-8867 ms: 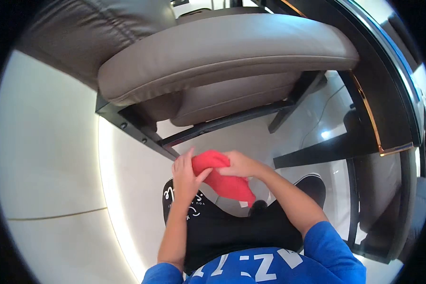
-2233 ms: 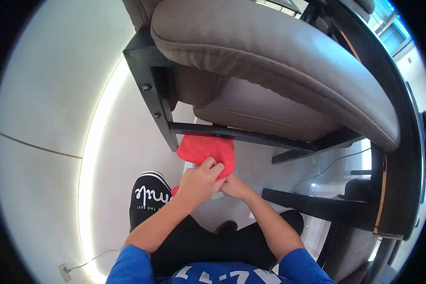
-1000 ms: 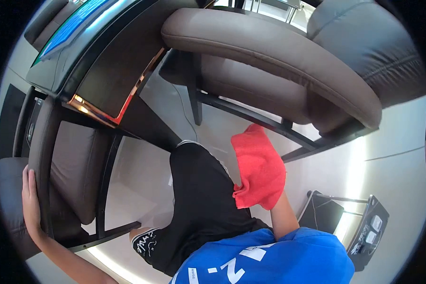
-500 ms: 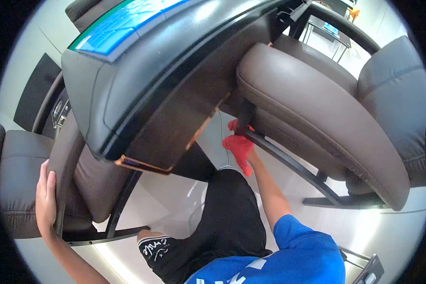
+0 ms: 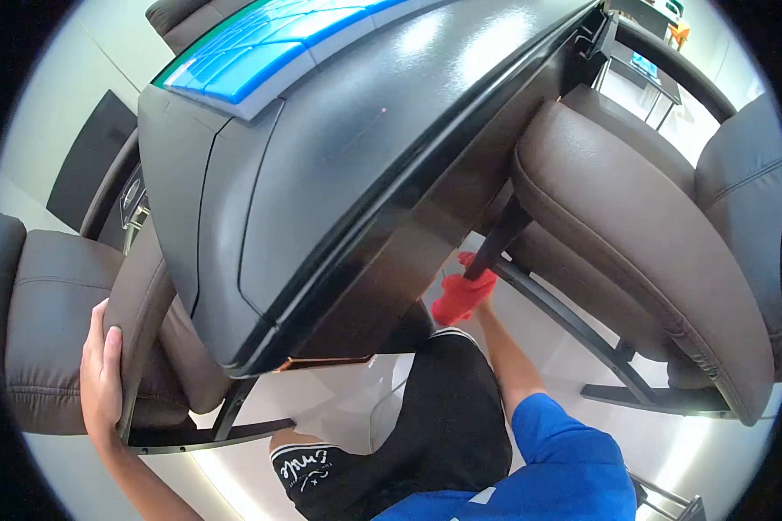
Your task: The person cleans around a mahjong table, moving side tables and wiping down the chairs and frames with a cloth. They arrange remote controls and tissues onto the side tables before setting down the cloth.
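Observation:
My left hand (image 5: 102,373) is closed on the brown padded armrest (image 5: 141,308) of the chair at the left, fingers along its outer side. At the right chair, my right hand (image 5: 483,306) holds a red cloth (image 5: 462,297) against the dark front leg (image 5: 500,239), below the armrest (image 5: 626,226). The cloth is bunched and shows on both sides of the leg. It hides most of my right fingers.
A large dark table (image 5: 321,174) with blue-and-white tiles (image 5: 269,52) on top juts between the two chairs, its corner above my knees. A crossbar (image 5: 565,321) runs along the right chair. A small stand (image 5: 691,508) is at the lower right.
Both hands held the cloth at first. The view has since turned; my left hand has gone to the left armrest, and my right hand has carried the cloth to the right chair's leg.

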A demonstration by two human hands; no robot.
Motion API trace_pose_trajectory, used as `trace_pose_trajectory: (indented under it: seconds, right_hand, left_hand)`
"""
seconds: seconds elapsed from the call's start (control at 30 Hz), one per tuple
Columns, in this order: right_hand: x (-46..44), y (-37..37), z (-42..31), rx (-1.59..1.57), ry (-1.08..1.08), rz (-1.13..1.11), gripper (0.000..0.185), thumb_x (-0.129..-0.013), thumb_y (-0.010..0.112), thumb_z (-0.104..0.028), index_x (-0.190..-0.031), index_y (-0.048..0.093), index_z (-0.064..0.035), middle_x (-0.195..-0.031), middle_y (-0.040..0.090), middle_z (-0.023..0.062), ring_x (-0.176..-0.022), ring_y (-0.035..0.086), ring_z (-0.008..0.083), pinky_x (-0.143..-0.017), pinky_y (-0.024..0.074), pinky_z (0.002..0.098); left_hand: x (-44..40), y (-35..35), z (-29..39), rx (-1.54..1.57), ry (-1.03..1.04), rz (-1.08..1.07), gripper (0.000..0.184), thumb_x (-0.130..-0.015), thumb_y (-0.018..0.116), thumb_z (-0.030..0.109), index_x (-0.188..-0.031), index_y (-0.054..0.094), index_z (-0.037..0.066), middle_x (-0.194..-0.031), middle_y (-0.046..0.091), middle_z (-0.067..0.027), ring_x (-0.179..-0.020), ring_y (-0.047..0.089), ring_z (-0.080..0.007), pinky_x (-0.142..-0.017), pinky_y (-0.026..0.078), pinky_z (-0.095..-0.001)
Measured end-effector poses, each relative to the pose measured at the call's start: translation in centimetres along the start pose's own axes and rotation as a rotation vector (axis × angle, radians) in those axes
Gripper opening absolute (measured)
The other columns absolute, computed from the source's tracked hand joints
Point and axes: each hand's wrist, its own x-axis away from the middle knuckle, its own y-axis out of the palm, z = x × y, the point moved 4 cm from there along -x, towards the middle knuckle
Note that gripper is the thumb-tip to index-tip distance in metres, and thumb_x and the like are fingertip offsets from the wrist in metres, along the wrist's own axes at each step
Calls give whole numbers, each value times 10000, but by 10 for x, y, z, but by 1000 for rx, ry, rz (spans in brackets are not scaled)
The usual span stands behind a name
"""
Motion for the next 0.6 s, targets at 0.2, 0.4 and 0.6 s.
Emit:
trace_pose_trajectory:
  seconds: [0.2,0.4,0.6]
  right_hand:
    - [22,-22,115,142,392,-5,397,-531,786,-176,-834,551,-71,-857,612,58,-824,579,203,-713,464,347]
    - [41,-68,-23,432,271,-316,356,-640,762,-149,-957,613,-85,-873,619,72,-792,571,225,-725,459,355]
    - [61,-137,-113,368,76,-704,378,-667,746,-126,-1020,615,-86,-865,612,89,-798,582,245,-774,457,396]
  left_hand:
    - [2,1,2,-36,-38,50,541,-965,382,365,-1360,409,-3,-1326,493,-206,-1254,439,-304,-1066,274,-341]
    - [0,2,0,26,-12,34,470,-976,376,328,-1288,447,-17,-1263,529,-195,-1187,478,-279,-1032,304,-328]
    - [-14,7,-48,248,57,6,529,-993,383,368,-1336,410,-34,-1267,514,-153,-1186,455,-221,-1038,295,-310]
